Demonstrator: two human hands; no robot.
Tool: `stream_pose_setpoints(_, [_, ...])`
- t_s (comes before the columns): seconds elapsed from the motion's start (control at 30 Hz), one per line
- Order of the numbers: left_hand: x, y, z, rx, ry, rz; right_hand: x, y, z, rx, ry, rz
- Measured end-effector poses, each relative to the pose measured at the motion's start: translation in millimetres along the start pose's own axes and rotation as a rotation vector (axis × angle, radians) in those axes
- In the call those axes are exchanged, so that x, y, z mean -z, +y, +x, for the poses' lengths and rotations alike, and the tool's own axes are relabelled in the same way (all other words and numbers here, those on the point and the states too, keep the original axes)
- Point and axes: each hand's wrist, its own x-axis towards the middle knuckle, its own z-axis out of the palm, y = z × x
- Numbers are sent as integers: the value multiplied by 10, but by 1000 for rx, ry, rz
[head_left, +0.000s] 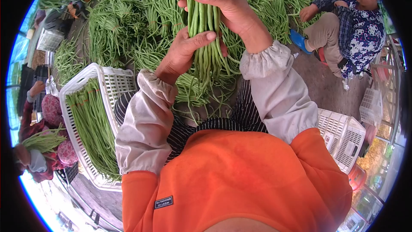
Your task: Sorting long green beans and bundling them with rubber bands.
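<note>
A bunch of green yardlong beans (pixel 204 16) is held lengthwise in front of me, its lower ends hanging loose and its top cut off by the picture's edge. Lower on the bunch, my left hand (pixel 190 46) wraps it with the thumb across the front. My right hand (pixel 233 9) grips it higher up from the right, thumb over the beans, fingertips showing on the far side. Loose beans (pixel 193 91) lie on the ground between my knees, just below the held bunch.
A white plastic crate (pixel 98 71) with bundled beans stands at my left. Heaps of beans (pixel 119 22), some banded, cover the ground ahead. A seated person (pixel 360 35) is at the right, others at the left. White crates (pixel 341 135) stand behind my right arm.
</note>
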Motion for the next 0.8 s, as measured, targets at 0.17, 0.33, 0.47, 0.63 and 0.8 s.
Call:
stream_pose_setpoints(0.17, [173, 21, 41, -148, 187, -160, 18, 201, -44, -85, -38, -266])
stream_pose_setpoints(0.33, [367, 111, 76, -247, 378, -327, -7, 370, -53, 157, 149, -571])
stream_pose_setpoints(0.47, [442, 153, 54, -306, 442, -463, -19, 391, -63, 104, 137, -703])
stream_pose_setpoints(0.63, [477, 149, 67, -324, 478, -513, -28, 381, -77, -69, 10, -700])
stream_pose_setpoints(0.8, [448, 166, 65, -284, 477, -552, 69, 291, -66, -208, 22, -553])
